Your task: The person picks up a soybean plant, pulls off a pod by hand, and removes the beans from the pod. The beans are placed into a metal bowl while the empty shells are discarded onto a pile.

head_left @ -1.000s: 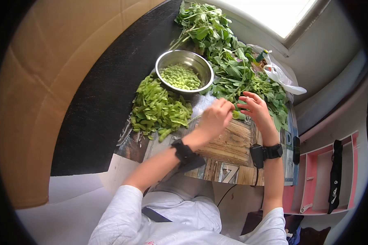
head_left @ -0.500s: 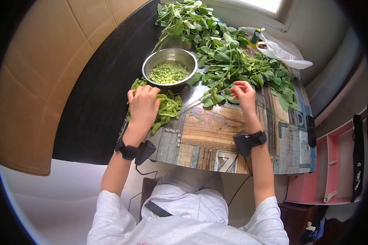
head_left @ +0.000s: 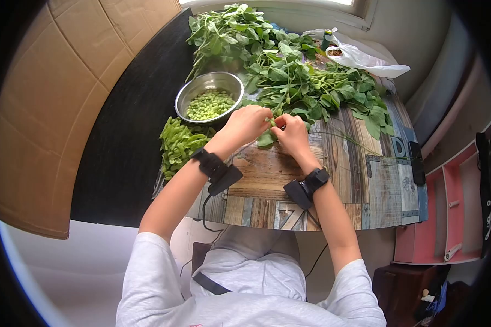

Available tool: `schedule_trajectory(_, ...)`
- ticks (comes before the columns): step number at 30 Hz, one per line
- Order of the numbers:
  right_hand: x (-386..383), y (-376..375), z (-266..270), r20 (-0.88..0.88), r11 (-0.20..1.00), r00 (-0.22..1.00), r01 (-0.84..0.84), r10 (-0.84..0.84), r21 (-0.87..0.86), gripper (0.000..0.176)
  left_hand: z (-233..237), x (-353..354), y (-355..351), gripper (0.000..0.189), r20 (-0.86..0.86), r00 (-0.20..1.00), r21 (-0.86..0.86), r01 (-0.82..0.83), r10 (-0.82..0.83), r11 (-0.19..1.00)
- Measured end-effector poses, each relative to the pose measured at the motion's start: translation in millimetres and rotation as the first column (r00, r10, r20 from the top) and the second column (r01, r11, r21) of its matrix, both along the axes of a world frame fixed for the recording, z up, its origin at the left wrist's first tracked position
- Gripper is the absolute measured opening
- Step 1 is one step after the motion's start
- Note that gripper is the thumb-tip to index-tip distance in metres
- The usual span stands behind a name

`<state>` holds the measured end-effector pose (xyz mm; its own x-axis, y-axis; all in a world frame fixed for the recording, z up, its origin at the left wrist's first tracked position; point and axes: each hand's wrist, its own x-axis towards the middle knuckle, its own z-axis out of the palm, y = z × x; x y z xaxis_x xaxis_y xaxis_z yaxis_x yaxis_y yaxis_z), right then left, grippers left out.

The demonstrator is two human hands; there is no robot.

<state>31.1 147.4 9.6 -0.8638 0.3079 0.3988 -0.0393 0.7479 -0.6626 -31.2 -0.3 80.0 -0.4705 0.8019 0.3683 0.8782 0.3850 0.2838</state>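
My left hand (head_left: 248, 124) and my right hand (head_left: 292, 135) are close together over the table, both with fingers pinched at a green pod (head_left: 273, 122) on a stem. The leafy plants (head_left: 305, 82) lie just beyond them. A metal bowl (head_left: 181, 103) with shelled green beans (head_left: 210, 104) inside stands to the left of my hands. In front of the bowl, a pile of green pods (head_left: 181, 146) rests at the table's left side, partly behind my left forearm.
The wood-patterned table (head_left: 343, 169) has a black section (head_left: 120, 125) on its left. Beside that stands a cardboard sheet (head_left: 43, 114). A white plastic bag (head_left: 365, 61) lies at the back right. A dark phone-like object (head_left: 417, 163) is at the right edge, near a pink shelf (head_left: 442, 218).
My left hand has left the pod pile and moved right, to the plant stem. My right hand has moved left and lower, meeting it. The view has shifted slightly.
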Motion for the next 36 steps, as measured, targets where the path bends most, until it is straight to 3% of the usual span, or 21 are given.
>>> schedule_trajectory(1, 0.8, 3.3, -0.3, -0.028, 1.000, 0.999, 0.021, -0.020, 0.017, 0.017, -7.9, -5.1, 4.6, 0.017, -0.056, 0.998, 0.042, 0.016, -0.014, 0.999)
schedule_trajectory(3, 3.3, 6.2, 0.8, -0.025, 0.997, 0.997, 0.066, -0.067, -0.031, 0.016, -21.4, -13.4, 9.3, 0.018, -0.010, 1.000, 0.073, 0.022, -0.021, 0.997)
schedule_trajectory(5, 7.8, 11.0, 6.0, -0.011, 0.991, 0.999, 0.044, -0.046, -0.123, 0.015, -31.9, -20.5, 14.6, 0.019, 0.233, 0.972, 0.067, 0.020, -0.035, 0.998)
schedule_trajectory(9, 2.6, 18.4, -3.1, 0.001, 0.903, 0.999, -0.035, 0.039, -0.429, 0.015, -31.6, -15.1, 19.2, 0.017, 0.191, 0.981, 0.009, -0.015, 0.014, 1.000)
schedule_trajectory(10, 3.7, 17.6, -2.3, 0.003, 0.904, 0.999, -0.033, 0.038, -0.427, 0.015, -32.4, -15.1, 20.0, 0.017, 0.193, 0.981, 0.010, -0.014, 0.012, 1.000)
schedule_trajectory(12, 6.6, 15.0, 1.1, -0.061, 0.972, 0.998, 0.009, -0.024, -0.234, 0.013, -32.4, -15.4, 20.3, 0.014, 0.054, 0.998, 0.046, 0.021, -0.024, 0.999)
schedule_trajectory(13, 7.8, 14.8, 4.0, -0.060, 0.973, 0.998, 0.009, -0.024, -0.233, 0.013, -32.6, -16.0, 20.4, 0.014, 0.054, 0.998, 0.047, 0.021, -0.023, 0.999)
schedule_trajectory(14, 9.2, 14.4, 6.8, -0.127, 0.999, 0.992, 0.002, -0.007, -0.036, 0.012, -32.8, -16.5, 20.6, 0.012, 0.011, 0.999, 0.049, 0.047, -0.047, 0.998)
schedule_trajectory(15, 10.6, 14.2, 8.7, -0.187, 0.987, 0.982, 0.008, 0.022, 0.161, 0.011, -32.4, -15.8, 20.7, 0.011, -0.032, 0.997, 0.051, 0.073, -0.072, 0.996)
schedule_trajectory(16, 11.3, 13.5, 10.0, -0.185, 0.987, 0.982, 0.009, 0.022, 0.163, 0.011, -32.3, -14.5, 21.4, 0.011, -0.030, 0.997, 0.053, 0.074, -0.073, 0.996)
schedule_trajectory(18, 10.6, 12.0, 13.2, -0.320, 0.923, 0.947, 0.092, 0.036, 0.374, 0.006, -31.9, -12.5, 24.4, 0.008, -0.127, 0.986, 0.018, 0.114, -0.111, 0.993)
schedule_trajectory(22, 11.3, 8.1, 10.4, -0.216, 0.902, 0.976, 0.103, -0.011, 0.420, 0.003, -35.2, -16.7, 29.5, 0.008, -0.122, 0.985, 0.006, 0.125, -0.123, 0.992)
schedule_trajectory(24, 11.0, 6.6, 9.5, -0.281, 0.883, 0.960, 0.137, -0.006, 0.449, 0.004, -37.9, -19.1, 31.9, 0.010, 0.111, 0.991, 0.103, 0.067, -0.078, 0.992)
schedule_trajectory(25, 11.2, 6.6, 9.7, -0.281, 0.882, 0.960, 0.138, -0.006, 0.451, 0.004, -38.9, -21.5, 33.0, 0.010, 0.111, 0.991, 0.104, 0.067, -0.079, 0.992)
schedule_trajectory(27, 11.0, 6.4, 10.5, -0.360, 0.886, 0.933, 0.159, 0.009, 0.434, 0.006, -37.4, -25.0, 34.4, 0.013, 0.473, 0.872, 0.210, 0.024, -0.124, 0.977)
schedule_trajectory(36, 13.8, 10.4, 15.9, -0.537, 0.917, 0.843, 0.200, 0.018, 0.345, 0.007, -34.8, -32.0, 44.2, 0.015, 0.700, 0.659, 0.319, 0.056, -0.275, 0.946)
